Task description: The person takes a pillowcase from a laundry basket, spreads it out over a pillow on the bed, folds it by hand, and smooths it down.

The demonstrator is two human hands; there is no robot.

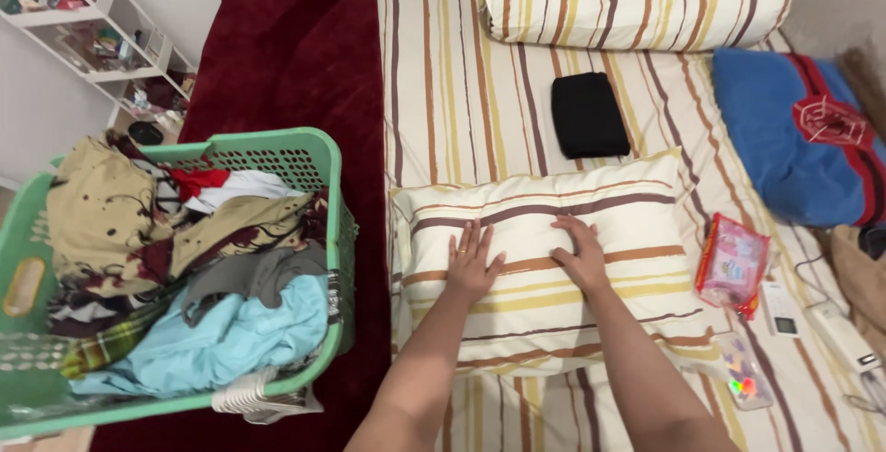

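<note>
Here, left hand [472,266] and right hand [581,255], both open, flat atop the striped pillow [544,272].

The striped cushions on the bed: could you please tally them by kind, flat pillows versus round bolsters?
Flat pillows: 1, the striped pillow under the left hand and right hand.
Round bolsters: 1, the striped bolster at the head of the bed.
Total: 2; a striped edge behind the bolster is too cut off to count.

A bedroom in a home.
A bed [461,92] with a striped sheet fills the view; on it lie a pillow [544,267] and, at its head, a bolster [637,7]. Left of the bed stand a green laundry basket [277,152] full of clothes and a cluttered white shelf [101,18].
</note>
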